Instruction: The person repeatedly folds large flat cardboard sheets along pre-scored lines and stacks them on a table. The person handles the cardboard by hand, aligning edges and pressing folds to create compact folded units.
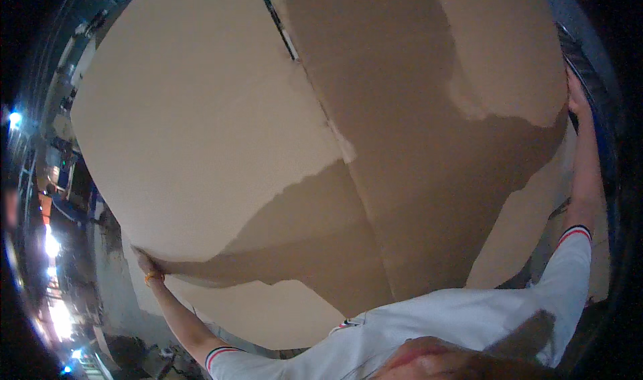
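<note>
A very large brown cardboard sheet [201, 132] fills most of the head view, close to my body. A crease or seam [365, 212] runs down it from the top to near my waist, and at its upper end a narrow dark slit [276, 19] opens. With arms spread wide, I grip it at both sides. My left hand [146, 262], with a yellow-orange band at the wrist, is closed on the lower left edge. At the upper right edge my right hand [577, 97] is closed on the board; its fingers are partly hidden.
A dark ribbed object [575, 51] stands right beside my right hand. On the left lie a grey floor [120, 279], blurred equipment [63, 172] and bright lights [59, 316]. Shadows of my head and arms fall across the cardboard.
</note>
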{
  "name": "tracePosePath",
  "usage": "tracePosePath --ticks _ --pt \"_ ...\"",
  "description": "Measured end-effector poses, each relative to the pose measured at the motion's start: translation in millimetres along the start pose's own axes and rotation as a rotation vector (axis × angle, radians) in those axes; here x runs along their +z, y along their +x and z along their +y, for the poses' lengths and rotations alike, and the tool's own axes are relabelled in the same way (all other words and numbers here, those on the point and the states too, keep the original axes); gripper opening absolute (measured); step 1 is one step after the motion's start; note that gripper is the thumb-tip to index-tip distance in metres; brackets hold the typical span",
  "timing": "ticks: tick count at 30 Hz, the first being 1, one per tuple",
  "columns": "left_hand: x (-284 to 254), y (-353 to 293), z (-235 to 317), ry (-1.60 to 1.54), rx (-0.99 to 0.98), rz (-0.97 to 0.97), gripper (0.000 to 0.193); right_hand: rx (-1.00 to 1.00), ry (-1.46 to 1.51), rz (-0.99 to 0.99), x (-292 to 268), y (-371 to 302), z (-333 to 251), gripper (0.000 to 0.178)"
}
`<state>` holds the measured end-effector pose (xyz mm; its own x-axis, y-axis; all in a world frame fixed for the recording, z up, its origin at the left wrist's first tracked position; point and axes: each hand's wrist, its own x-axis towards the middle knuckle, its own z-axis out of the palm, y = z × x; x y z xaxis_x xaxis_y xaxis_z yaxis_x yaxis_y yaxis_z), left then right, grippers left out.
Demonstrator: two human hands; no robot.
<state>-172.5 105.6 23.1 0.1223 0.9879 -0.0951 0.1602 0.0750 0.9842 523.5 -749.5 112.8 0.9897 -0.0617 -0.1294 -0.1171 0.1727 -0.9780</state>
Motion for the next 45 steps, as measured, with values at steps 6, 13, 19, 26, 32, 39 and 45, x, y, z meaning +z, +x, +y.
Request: tracePosePath --ticks 6,13,19,26,32,39,45 --pt "-23.5 43.6 -62.3 -0.097 -0.219 0.049 0.067 0.106 -0.042 0.035 3.0 25.3 -8.0 0.052" --pt "-128.0 96.6 -89.9 0.224 0.178 0.273 0.053 -0.252 -0.506 0.164 -0.7 82.7 33.2 0.056" --pt "-48.5 68.1 -73.1 0.138 -0.037 0.196 0.050 -0.531 -1.114 0.501 -37.6 124.4 -37.3 0.063" --pt "-65.5 31.8 -66.3 -0.044 -0.129 -0.079 0.067 -0.141 -0.208 0.060 -3.8 25.9 27.3 0.069" --pt "-94.0 -108.1 -170.8 0.051 -0.256 0.035 0.070 -0.084 -0.510 0.404 -126.7 -26.2 148.2 0.070" --pt "-131.0 -86.1 -191.9 0.780 -0.063 0.163 0.052 -0.189 -0.734 0.515 -145.4 -14.9 179.3 0.070" --pt "-76.4 -102.8 -184.6 -0.008 -0.255 0.179 0.055 -0.184 -0.760 0.470 -153.7 -6.1 154.7 0.071"
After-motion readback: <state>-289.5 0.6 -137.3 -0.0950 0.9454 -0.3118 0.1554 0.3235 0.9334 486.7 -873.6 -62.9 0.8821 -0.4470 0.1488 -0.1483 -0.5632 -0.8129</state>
